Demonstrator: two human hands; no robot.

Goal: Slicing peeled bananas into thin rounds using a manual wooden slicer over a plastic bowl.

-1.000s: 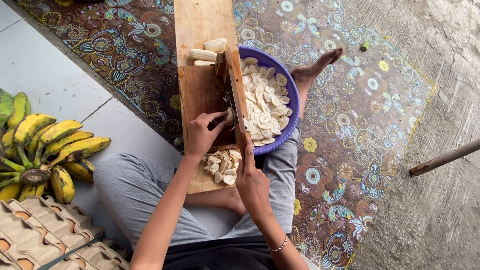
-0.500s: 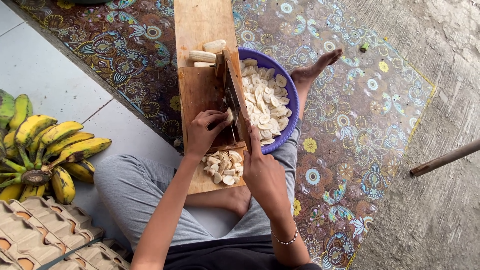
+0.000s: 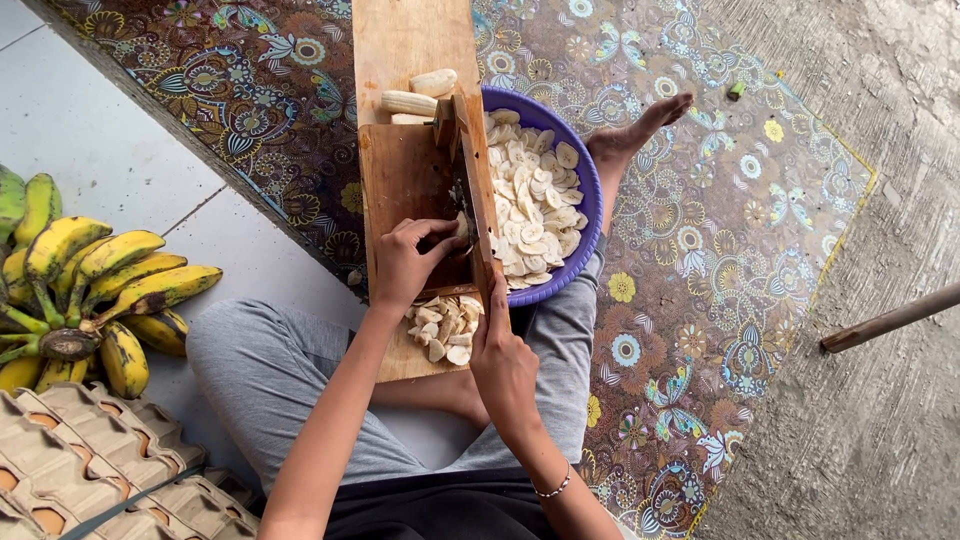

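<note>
A long wooden cutting board (image 3: pixel 400 170) lies over my lap, with a hinged wooden-handled blade (image 3: pixel 470 170) along its right edge. My left hand (image 3: pixel 408 262) pinches a peeled banana piece against the blade. My right hand (image 3: pixel 503 362) grips the near end of the blade's handle. A heap of pale banana slices (image 3: pixel 445 325) lies on the board between my hands. Two peeled bananas (image 3: pixel 420 92) rest further up the board. A purple bowl (image 3: pixel 590 200) full of slices sits to the right of the blade.
A bunch of yellow-green bananas (image 3: pixel 90 290) lies on the white tiles at left, above cardboard egg trays (image 3: pixel 90 470). A patterned mat (image 3: pixel 700 300) covers the concrete floor. My bare foot (image 3: pixel 640 130) lies beside the bowl. A wooden stick (image 3: pixel 890 320) pokes in from the right.
My left hand has crept slightly up the board along the blade, and my right hand has shifted a little toward me on the handle. The heap of slices looks a bit larger.
</note>
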